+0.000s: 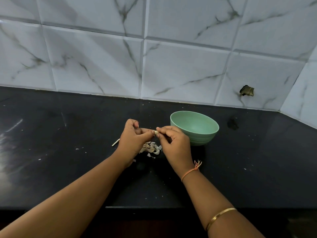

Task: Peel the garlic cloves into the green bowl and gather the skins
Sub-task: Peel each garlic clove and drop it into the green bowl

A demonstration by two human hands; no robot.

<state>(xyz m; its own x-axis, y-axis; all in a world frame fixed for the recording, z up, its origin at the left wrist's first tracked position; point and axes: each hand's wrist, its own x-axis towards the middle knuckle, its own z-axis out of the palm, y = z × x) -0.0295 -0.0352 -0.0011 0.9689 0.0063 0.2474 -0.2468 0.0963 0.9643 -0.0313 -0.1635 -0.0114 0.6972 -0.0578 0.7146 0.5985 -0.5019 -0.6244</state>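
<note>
I pinch a small garlic clove (156,132) between the fingertips of my left hand (133,140) and my right hand (173,141), up above the pile of skins (151,149). The green bowl (194,127) sits just right of my right hand, so that hand is nearer for the drop.

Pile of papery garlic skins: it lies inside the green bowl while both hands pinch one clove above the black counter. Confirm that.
Not quite. The head view shows the pile of papery garlic skins lying on the black stone counter, beside the round green plastic bowl, not inside it. The rest holds: the left hand and right hand pinch one small garlic clove above the counter.
</note>
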